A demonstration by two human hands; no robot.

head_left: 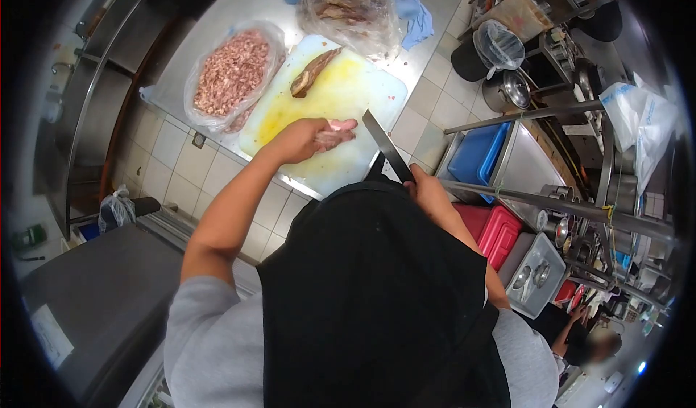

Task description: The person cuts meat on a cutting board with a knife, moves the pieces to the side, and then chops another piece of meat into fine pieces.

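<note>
My left hand point(299, 139) is closed around a piece of pinkish meat point(336, 137) over the near part of the cutting board point(375, 89). The fingers partly cover that meat. In my right hand point(429, 192) is the handle of a broad-bladed knife point(387, 145), its blade slanting up toward the board's right edge, apart from the meat. Farther up the board, which is stained yellow, lies a long browned strip of meat point(314, 73). A clear plastic bag of small chopped meat point(233, 74) sits left of the board.
Behind the board, a clear bag of large meat pieces point(348, 9) and a blue cloth point(413, 18) rest on the steel table point(181, 58). Metal shelving with a blue tub point(478, 153) and a red bin point(499, 235) stands at right. Another person works at the lower right.
</note>
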